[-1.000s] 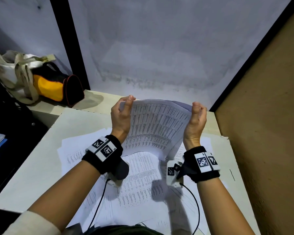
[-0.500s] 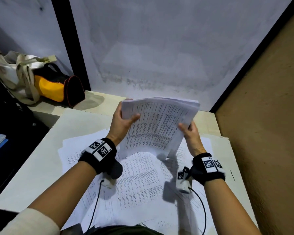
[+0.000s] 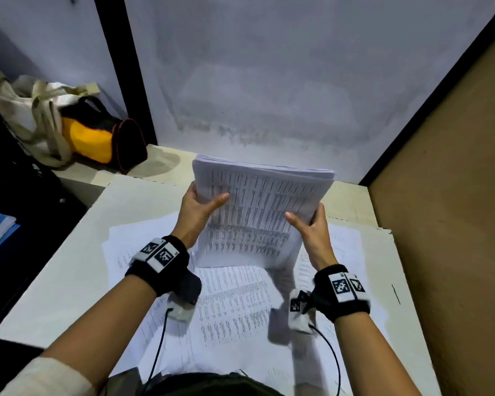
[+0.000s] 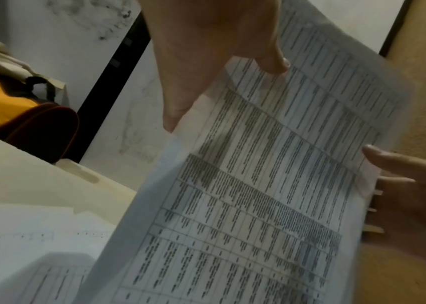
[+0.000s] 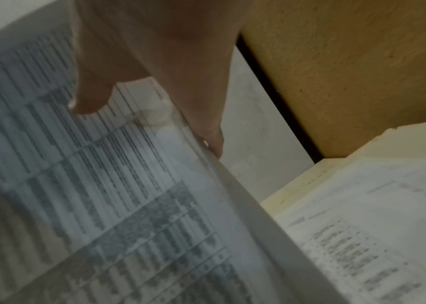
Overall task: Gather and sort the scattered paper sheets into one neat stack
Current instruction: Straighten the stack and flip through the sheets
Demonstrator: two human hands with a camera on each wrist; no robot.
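White printed bundle of sheets [image 3: 257, 212] stands on its lower edge over loose sheets [image 3: 232, 307] on the counter [image 3: 77, 252], long axis leaning up and away; left hand [image 3: 200, 212] and right hand [image 3: 312, 232] pinch its side edges, probably to square it. Left wrist: thumb clamps the page. Right wrist: thumb on top, blurry.

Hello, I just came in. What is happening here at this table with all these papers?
A person is collecting printed paper sheets. Both hands hold a thick bundle of white printed sheets upright above the pale table: the left hand grips its left edge, the right hand its right edge, thumbs on the front page. More loose printed sheets lie spread on the table under the bundle, not yet gathered. A yellow and black bag sits at the far left.
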